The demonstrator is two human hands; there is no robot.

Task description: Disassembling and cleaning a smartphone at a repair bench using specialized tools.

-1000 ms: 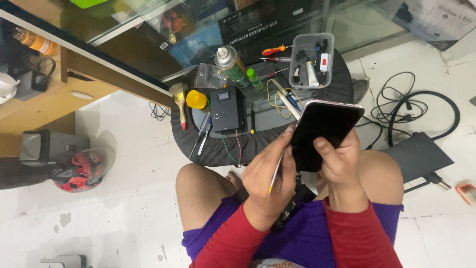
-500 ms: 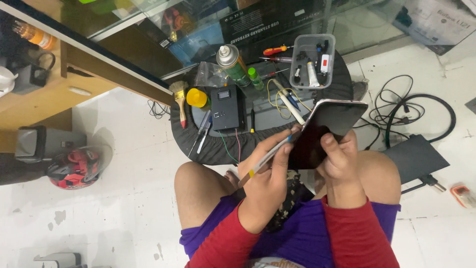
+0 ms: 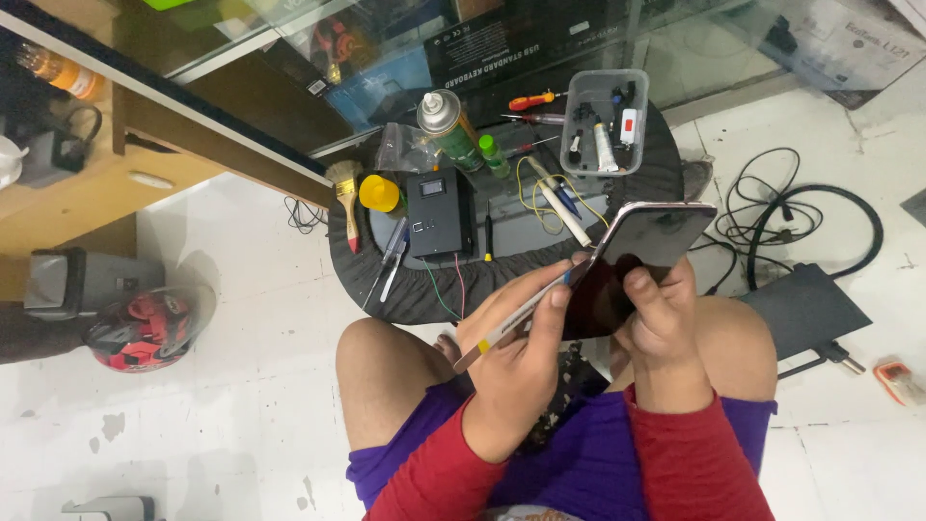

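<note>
While the right hand (image 3: 661,318) grips a dark smartphone (image 3: 637,260) tilted above the lap, the left hand (image 3: 516,352) pinches a thin pry tool (image 3: 521,318) whose tip meets the phone's left edge. Just beyond, the round dark desk (image 3: 386,289) carries a black box device (image 3: 439,212), a green spray can (image 3: 449,121), a yellow cup (image 3: 379,193), a paintbrush (image 3: 345,198) and a clear plastic bin (image 3: 606,121).

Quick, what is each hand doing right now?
Left hand: closed on a thin tool, its tip at the phone's edge.
Right hand: closed around the dark phone, holding it up.
</note>
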